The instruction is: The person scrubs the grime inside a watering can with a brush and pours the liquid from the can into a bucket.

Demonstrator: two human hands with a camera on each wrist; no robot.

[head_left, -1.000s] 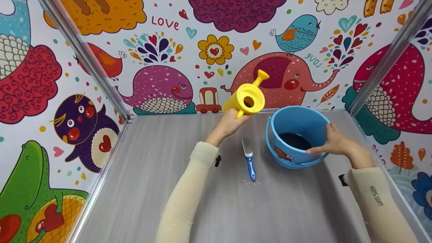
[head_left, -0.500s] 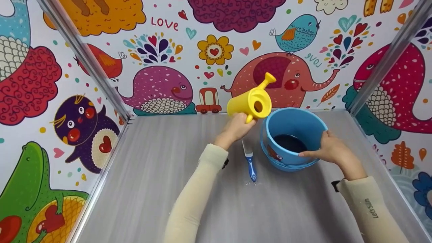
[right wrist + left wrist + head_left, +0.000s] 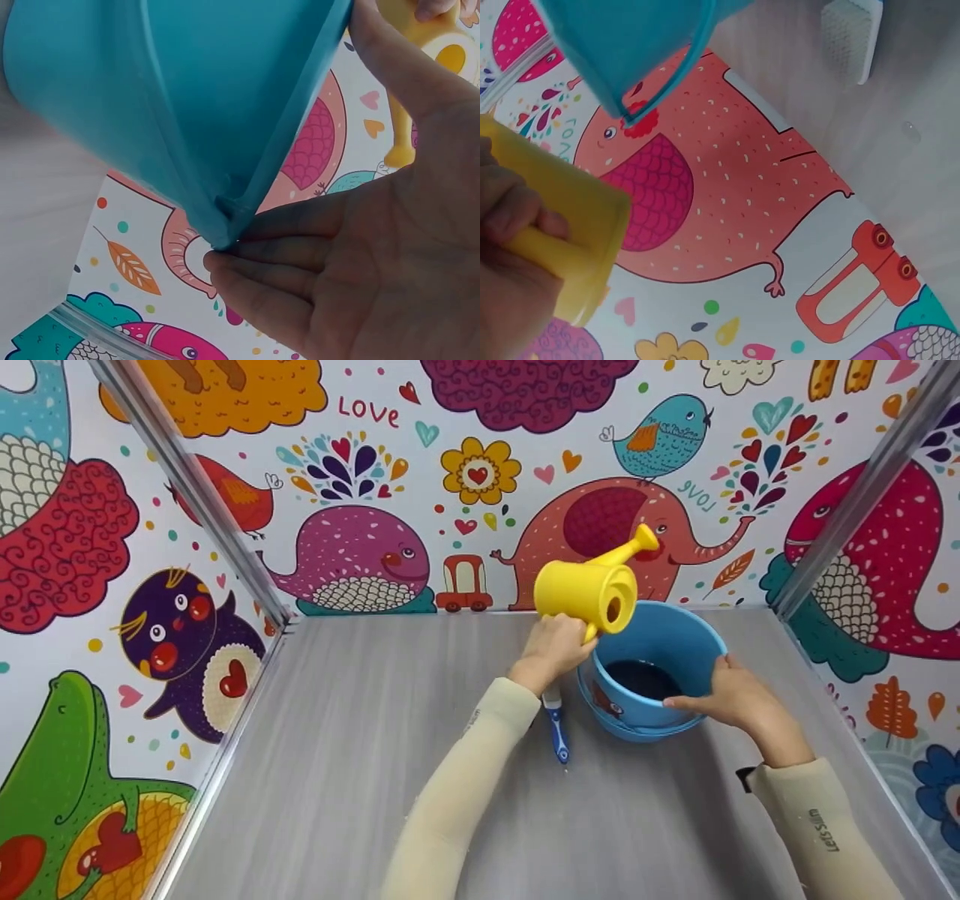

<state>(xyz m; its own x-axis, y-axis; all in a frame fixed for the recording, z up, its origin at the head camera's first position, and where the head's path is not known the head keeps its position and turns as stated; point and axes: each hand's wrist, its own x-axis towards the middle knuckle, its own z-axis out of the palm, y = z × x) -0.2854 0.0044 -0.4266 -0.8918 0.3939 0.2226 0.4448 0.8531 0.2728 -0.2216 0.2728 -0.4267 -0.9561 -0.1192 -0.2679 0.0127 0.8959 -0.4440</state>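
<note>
My left hand (image 3: pixel 555 649) grips the handle of a yellow toy watering can (image 3: pixel 574 589), tipped so its top opening faces right and towards me. The can overlaps the left rim of a blue bucket (image 3: pixel 637 716) in the head view. Dark liquid (image 3: pixel 641 679) covers the bucket's bottom. On the bucket's right side my right hand (image 3: pixel 750 701) presses the rim, thumb on the near side. Its fingers (image 3: pixel 292 259) lie straight against the handle joint in the right wrist view. A blue-handled brush (image 3: pixel 556 727) lies left of the bucket, its head (image 3: pixel 851 41) grey and textured.
A grey table (image 3: pixel 360 735) carries these things. Walls printed with cartoon animals stand at the back and both sides, with metal posts (image 3: pixel 225 532) at the corners. A small clear droplet (image 3: pixel 911 130) lies on the table in the left wrist view.
My left hand has carried the watering can right and slightly down towards the bucket, turning its opening more to the right. The bucket and my right hand have shifted a little left.
</note>
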